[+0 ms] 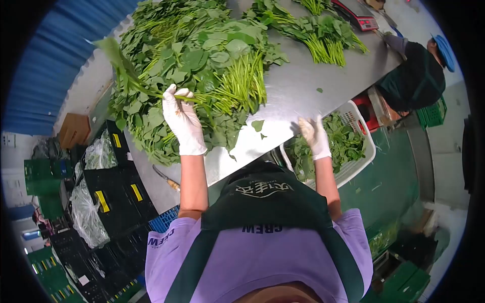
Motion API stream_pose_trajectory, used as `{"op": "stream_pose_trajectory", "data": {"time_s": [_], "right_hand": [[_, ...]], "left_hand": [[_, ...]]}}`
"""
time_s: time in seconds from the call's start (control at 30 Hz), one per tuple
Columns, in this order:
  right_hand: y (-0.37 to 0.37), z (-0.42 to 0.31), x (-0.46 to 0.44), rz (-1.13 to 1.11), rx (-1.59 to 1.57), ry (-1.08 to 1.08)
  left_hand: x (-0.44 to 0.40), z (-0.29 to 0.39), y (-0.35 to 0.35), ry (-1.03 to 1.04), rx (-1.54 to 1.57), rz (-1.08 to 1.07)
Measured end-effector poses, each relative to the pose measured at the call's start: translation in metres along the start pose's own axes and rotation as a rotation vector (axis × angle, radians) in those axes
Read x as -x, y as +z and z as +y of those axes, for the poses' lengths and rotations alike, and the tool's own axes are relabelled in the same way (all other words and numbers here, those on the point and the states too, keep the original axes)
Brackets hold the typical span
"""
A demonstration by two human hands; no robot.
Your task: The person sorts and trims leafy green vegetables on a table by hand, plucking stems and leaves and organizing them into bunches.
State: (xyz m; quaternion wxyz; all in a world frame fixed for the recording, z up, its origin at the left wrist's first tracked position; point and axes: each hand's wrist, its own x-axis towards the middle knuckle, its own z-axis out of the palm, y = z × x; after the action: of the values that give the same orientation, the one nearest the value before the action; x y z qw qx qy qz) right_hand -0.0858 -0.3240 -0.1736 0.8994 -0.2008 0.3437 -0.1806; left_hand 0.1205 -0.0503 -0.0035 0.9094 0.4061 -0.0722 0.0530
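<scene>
My left hand (183, 123), in a white glove, pinches a leafy green stem (144, 90) between thumb and fingers, its leafy end pointing up and left. Beneath and beyond it lies a big heap of leafy greens (197, 58), with cut stems (240, 83) bunched at its right side. My right hand (315, 137), also gloved, hangs by the table edge over a white basket (371, 146) of loose leaves (341, 141). Its fingers are apart and nothing shows between them.
On the metal table (298, 86) lie smaller bunches of greens (326, 43) and a red scale (356, 15). A knife (169, 181) rests at the left edge. Another person (417, 76) stands at the far right. Black crates (108, 187) are stacked at left.
</scene>
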Motion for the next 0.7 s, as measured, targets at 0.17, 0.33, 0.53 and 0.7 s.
{"op": "stream_pose_trajectory", "data": {"time_s": [0.17, 0.33, 0.53, 0.7], "right_hand": [[0.110, 0.070, -0.032, -0.347, 1.058, -0.521], [0.167, 0.087, -0.041, -0.275, 2.233, -0.743], [0.152, 0.083, -0.045, -0.442, 1.712, -0.456], [0.205, 0.016, 0.064, -0.669, 1.100, -0.100]], "left_hand": [[0.005, -0.017, -0.058, -0.614, 0.515, 0.209], [0.015, 0.000, -0.086, -0.420, 0.563, 0.021], [0.012, 0.016, -0.093, -0.660, 0.922, 0.018], [0.011, 0.005, -0.089, -0.647, 0.459, -0.077]]}}
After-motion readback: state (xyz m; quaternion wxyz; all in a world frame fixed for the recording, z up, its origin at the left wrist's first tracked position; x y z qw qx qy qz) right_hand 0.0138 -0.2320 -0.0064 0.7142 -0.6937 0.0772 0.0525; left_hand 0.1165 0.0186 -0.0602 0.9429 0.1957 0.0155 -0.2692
